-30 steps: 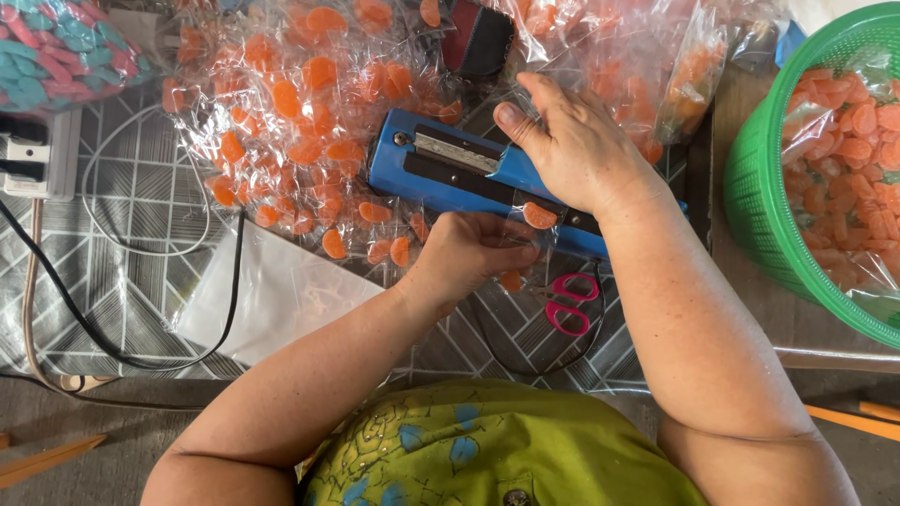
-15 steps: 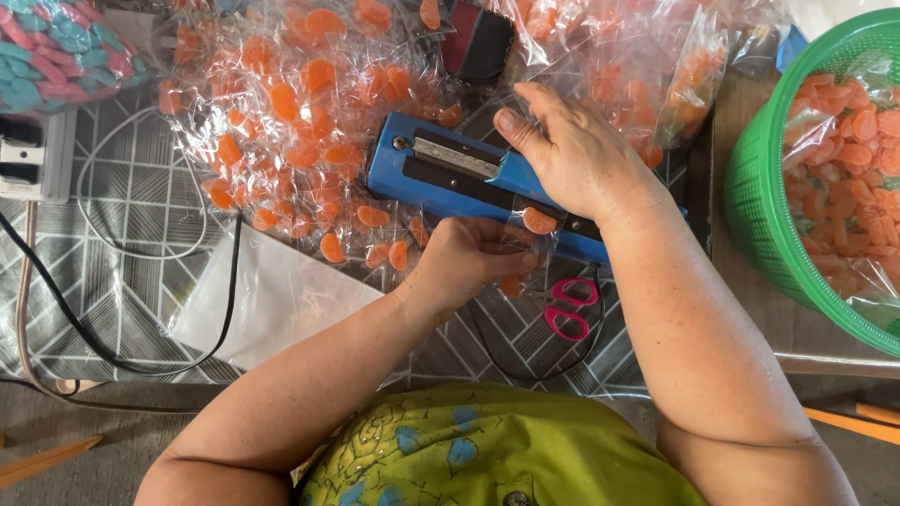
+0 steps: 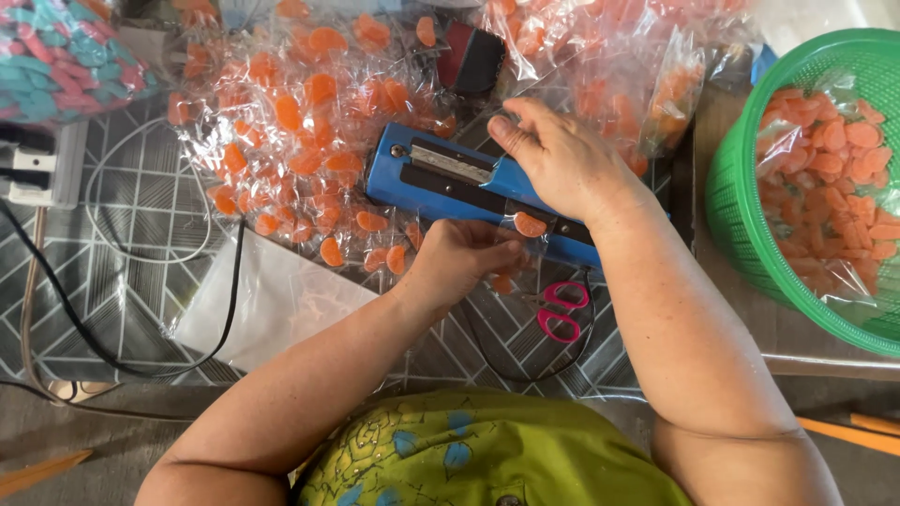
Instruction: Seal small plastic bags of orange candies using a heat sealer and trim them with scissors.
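Observation:
A blue heat sealer [image 3: 441, 178] lies across the patterned table. My right hand [image 3: 562, 159] rests palm-down on its lever arm. My left hand [image 3: 464, 258] sits at the sealer's near edge, pinching a small clear bag [image 3: 525, 239] of orange candy slices whose top lies under the sealer bar. A heap of sealed clear bags of orange candy [image 3: 291, 141] lies to the left and behind the sealer.
A green plastic basket [image 3: 727, 187] of orange candy stands at the right. Pink-handled scissors [image 3: 561, 311] lie near the front of the sealer. A white power strip [image 3: 42, 164] and black cables [image 3: 103, 347] are at the left, a clear flat bag [image 3: 272, 300] beside my left forearm.
Almost nothing differs; my right hand stays on the sealer arm and my left hand keeps the small bag at the bar.

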